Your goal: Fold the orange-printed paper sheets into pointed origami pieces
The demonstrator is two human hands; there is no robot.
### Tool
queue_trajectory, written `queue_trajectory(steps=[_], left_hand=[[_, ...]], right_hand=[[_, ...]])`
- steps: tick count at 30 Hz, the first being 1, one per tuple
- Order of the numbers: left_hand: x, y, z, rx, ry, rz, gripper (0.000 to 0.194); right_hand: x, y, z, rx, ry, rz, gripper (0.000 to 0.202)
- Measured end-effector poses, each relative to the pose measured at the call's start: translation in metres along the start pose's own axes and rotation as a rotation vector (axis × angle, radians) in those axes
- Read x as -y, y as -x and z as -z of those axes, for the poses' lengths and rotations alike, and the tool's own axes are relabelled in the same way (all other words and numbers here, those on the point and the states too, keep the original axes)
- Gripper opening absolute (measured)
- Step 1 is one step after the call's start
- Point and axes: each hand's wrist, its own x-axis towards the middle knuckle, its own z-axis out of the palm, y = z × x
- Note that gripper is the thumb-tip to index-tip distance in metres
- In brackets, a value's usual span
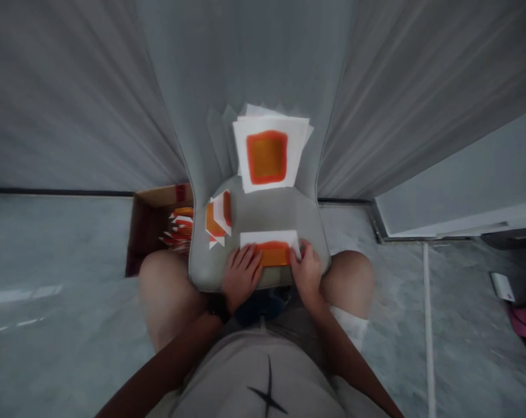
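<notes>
On the grey chair (pixel 267 209) beside a box (pixel 156 199) of probably-done pieces (pixel 182 226), a pile of flat sheets (pixel 269 154) looks left to go, one folded sheet's (pixel 274 255) at the front edge, left hand (pixel 243 273) flat on it with fingers slightly apart, right hand (pixel 307 270) seemingly pinching its side, some folded bits (pixel 218 216) nearby, red box label (pixel 182 191) too blurry to read.

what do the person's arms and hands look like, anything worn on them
The left hand has a dark wristband, perhaps a watch; the right hand has none. Both are ungloved, and no sleeve covers the visible forearms.
</notes>
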Motion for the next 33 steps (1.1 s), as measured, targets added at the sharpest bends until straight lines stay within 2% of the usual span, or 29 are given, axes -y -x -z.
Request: queue_trajectory(steps=[4,6,9,11,14,18,27,33], left_hand=[[-0.001,0.001,-0.002,-0.016,-0.02,0.007,0.042],[0.0,0.002,-0.003,-0.02,-0.03,0.007,0.042],[0.0,0.003,-0.004,-0.002,-0.027,0.012,0.043],[0.0,0.004,-0.003,0.015,-0.01,0.028,0.044],[0.0,0.005,-0.003,0.029,0.026,0.051,0.045],[-0.002,0.004,-0.002,0.029,0.061,0.066,0.048],[-0.009,0.006,-0.002,0.049,0.029,0.122,0.055],[-0.01,0.007,0.001,0.039,0.013,0.153,0.06]], right_hand=[[0.013,0.004,0.004,-0.104,0.151,0.092,0.053],[0.023,0.008,0.005,-0.115,0.187,0.212,0.05],[0.034,0.013,-0.002,-0.028,0.185,0.419,0.048],[0.036,0.016,-0.011,0.045,0.209,0.471,0.05],[0.031,0.02,-0.024,0.121,0.244,0.456,0.053],[0.022,0.023,-0.033,0.125,0.262,0.439,0.055],[0.018,0.023,-0.033,0.139,0.305,0.455,0.058],[-0.003,0.018,-0.029,0.106,0.292,0.454,0.062]])
